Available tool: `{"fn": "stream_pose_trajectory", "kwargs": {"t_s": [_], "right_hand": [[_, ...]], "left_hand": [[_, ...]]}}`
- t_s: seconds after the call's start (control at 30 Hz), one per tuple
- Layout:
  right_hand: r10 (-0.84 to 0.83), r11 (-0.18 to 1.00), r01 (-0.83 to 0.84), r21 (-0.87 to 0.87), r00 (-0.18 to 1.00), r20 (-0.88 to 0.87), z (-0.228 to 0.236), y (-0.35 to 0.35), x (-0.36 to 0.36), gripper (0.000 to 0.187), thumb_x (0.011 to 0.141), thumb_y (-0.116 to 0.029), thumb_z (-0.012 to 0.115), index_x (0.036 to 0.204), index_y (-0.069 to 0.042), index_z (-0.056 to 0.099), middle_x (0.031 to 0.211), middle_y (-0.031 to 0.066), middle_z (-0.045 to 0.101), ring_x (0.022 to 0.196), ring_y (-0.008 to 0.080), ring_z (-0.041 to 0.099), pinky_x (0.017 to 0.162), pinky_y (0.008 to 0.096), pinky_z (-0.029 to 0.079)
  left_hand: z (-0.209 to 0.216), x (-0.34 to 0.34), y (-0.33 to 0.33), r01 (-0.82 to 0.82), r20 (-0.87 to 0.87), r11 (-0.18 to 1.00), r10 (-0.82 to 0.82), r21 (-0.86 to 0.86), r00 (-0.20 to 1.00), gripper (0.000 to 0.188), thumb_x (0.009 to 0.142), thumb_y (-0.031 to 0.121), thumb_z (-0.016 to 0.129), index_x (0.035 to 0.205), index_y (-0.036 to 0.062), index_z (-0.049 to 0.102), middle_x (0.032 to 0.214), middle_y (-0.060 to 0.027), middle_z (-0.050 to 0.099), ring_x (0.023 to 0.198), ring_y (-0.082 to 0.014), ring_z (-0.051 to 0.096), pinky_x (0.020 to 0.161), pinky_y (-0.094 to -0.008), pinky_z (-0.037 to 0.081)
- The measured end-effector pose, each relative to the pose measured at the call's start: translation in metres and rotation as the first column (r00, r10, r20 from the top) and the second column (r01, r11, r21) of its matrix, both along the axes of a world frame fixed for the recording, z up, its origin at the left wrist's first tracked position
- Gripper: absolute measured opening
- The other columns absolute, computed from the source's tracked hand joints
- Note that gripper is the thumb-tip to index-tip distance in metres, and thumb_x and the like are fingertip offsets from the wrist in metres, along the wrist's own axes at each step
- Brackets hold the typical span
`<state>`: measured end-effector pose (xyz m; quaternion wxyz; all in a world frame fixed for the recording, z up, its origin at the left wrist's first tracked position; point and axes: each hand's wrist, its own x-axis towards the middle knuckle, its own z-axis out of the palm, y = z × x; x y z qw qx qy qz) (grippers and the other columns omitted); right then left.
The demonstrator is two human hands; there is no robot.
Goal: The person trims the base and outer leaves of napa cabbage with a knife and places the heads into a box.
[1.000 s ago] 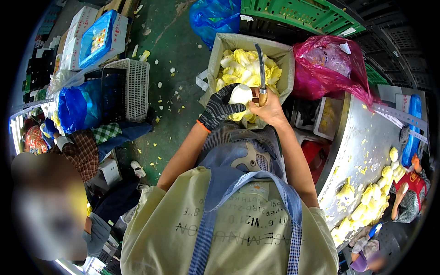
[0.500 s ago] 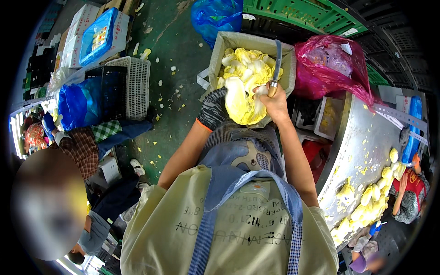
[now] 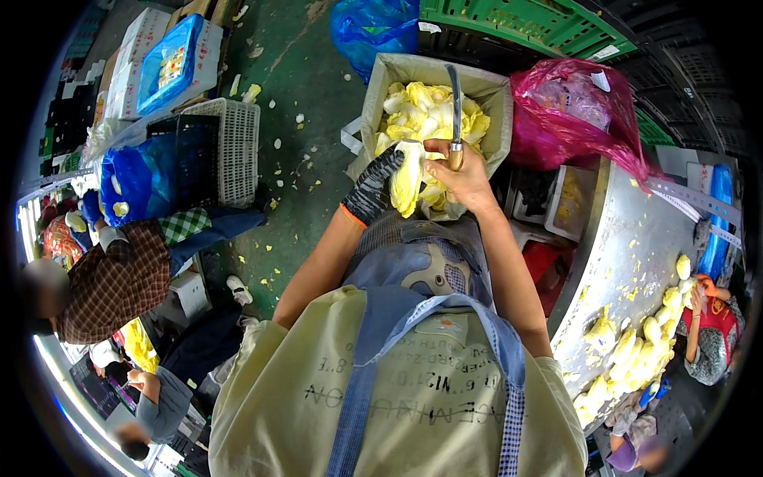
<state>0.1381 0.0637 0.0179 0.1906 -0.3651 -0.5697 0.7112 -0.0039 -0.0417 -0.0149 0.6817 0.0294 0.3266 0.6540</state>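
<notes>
My left hand (image 3: 370,185), in a dark patterned glove with an orange cuff, is closed around a pale yellow napa cabbage (image 3: 406,189). The cabbage hangs over the near side of a lined box (image 3: 500,99), its white end toward the top. Bare, my right hand (image 3: 466,176) grips a curved knife (image 3: 456,107) by its short wooden handle, blade pointing up and away. The fingers of that hand reach to the cabbage's right side; whether they touch it is hard to tell. Yellow and white cabbage leaves (image 3: 429,103) fill the box below both hands.
At the right stands a metal table (image 3: 628,238) bearing several cabbages (image 3: 636,358). A pink plastic bag (image 3: 568,111) borders the box, with green crates (image 3: 532,28) behind. Leaf scraps dot the green floor (image 3: 294,79). Co-workers (image 3: 127,262) are at left and far right.
The cabbage has turned upright and narrower in my left hand. My right hand and the knife have shifted left, closer to it. At left, a co-worker has moved away from the camera.
</notes>
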Motion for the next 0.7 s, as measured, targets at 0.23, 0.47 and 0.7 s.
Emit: {"fn": "stream_pose_trajectory", "kwargs": {"t_s": [0.23,0.47,0.7], "right_hand": [[0.048,0.959,-0.039,0.281,0.998,-0.027,0.003,0.000,0.004,0.032,0.070,-0.009,0.073,0.099,-0.003,0.059,0.080,0.0010,0.055,0.076,0.0095,0.054,0.069,0.0248,0.047],[-0.060,0.870,-0.004,0.493,0.992,0.114,0.013,-0.002,0.006,0.017,0.072,-0.006,0.069,0.085,-0.002,0.059,0.073,0.0054,0.061,0.065,0.0111,0.058,0.062,0.0246,0.047],[-0.439,0.892,0.390,-0.231,0.868,-0.230,-0.015,0.006,0.001,0.020,0.078,-0.004,0.064,0.072,-0.006,0.045,0.072,0.0088,0.062,0.058,0.0112,0.057,0.051,0.0233,0.046]], "left_hand": [[0.015,-0.001,0.002,0.137,-0.261,0.990,-0.141,-0.034,0.955,0.038,0.089,0.026,0.050,0.117,0.0010,0.048,0.104,-0.0055,0.057,0.091,-0.0117,0.056,0.079,-0.0230,0.046],[0.015,0.000,0.003,0.214,-0.314,0.965,-0.252,-0.153,0.915,0.039,0.082,0.020,0.060,0.115,0.0003,0.050,0.098,-0.0043,0.059,0.086,-0.0106,0.057,0.075,-0.0227,0.046],[0.023,-0.004,0.000,0.246,0.001,0.962,-0.248,-0.122,0.969,0.042,0.080,0.023,0.060,0.112,-0.0011,0.052,0.095,-0.0096,0.061,0.082,-0.0173,0.061,0.072,-0.0275,0.050]]}}
